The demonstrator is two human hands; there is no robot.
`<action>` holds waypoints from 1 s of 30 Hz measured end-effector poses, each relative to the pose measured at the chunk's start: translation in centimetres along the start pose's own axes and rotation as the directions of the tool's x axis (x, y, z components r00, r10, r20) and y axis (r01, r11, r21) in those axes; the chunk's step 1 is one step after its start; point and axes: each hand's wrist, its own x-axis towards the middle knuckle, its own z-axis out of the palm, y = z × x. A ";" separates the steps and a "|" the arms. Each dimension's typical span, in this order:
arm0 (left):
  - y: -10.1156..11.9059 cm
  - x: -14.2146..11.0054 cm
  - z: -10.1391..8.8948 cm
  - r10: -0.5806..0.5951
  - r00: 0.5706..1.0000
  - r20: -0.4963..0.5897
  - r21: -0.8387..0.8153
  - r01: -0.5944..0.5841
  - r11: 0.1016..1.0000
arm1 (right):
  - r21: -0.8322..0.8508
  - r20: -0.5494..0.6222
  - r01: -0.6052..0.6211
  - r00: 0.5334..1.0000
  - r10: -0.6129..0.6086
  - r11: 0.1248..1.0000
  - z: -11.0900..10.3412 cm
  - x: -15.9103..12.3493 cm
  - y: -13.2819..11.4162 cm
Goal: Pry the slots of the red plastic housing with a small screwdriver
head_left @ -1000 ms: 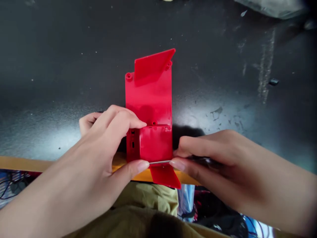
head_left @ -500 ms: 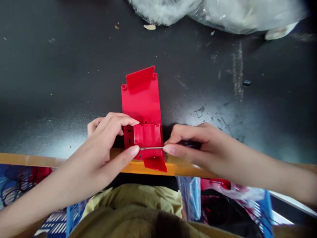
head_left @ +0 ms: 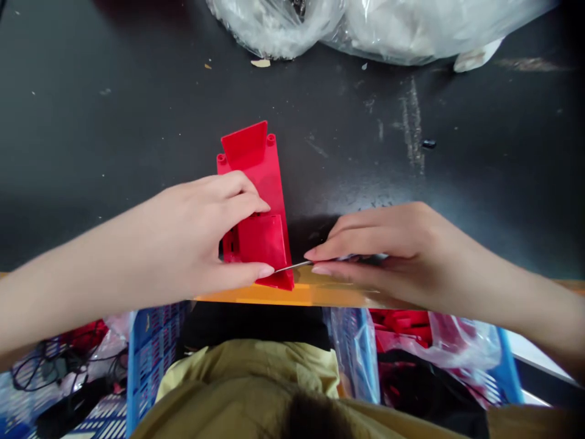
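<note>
A red plastic housing with an upright flap at its far end lies by the table's front edge. On its near part sits a raised red box. My left hand grips this box, fingers curled over its far side and thumb on the near side. Between the thumb and fingers of my right hand is a thin metal rod; its tip meets the box's near edge beside my left thumb. The rod's rear end is mostly hidden in the palm, so its exact kind is unclear.
Clear plastic bags with white contents lie at the table's back. A small black piece rests at right. Below the yellow table edge stand a blue basket with cables and another holding red parts.
My left hand has shifted over the housing, covering more of it. My right hand has drawn slightly right, and the rod now slants. The near red flap has swung out of its earlier spread position.
</note>
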 end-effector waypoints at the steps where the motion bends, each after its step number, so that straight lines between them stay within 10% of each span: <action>1: -0.1 0.4 -0.3 0.025 0.999 0.022 0.044 -0.026 0.999 | -0.049 0.000 0.028 1.000 -0.028 0.998 -0.1 0.1 0.0; 12: 3.7 3.9 -2.8 -0.105 0.934 0.341 0.501 -0.085 0.861 | -0.303 -0.128 0.060 0.986 -0.103 0.951 3.0 -1.1 0.6; 19: 2.2 3.4 -2.1 0.116 0.976 0.185 0.257 -0.162 0.953 | -0.376 -0.214 0.043 0.968 -0.132 0.926 3.9 -1.3 0.7; 26: 1.7 4.3 -2.5 0.205 0.932 0.300 0.341 -0.305 0.889 | -0.462 -0.285 0.006 0.946 -0.155 0.887 4.9 -1.4 0.8; 30: 1.6 3.7 -1.5 0.335 0.940 0.070 0.266 -0.342 0.901 | -0.429 -0.369 -0.134 0.929 -0.038 0.893 4.1 -1.0 1.3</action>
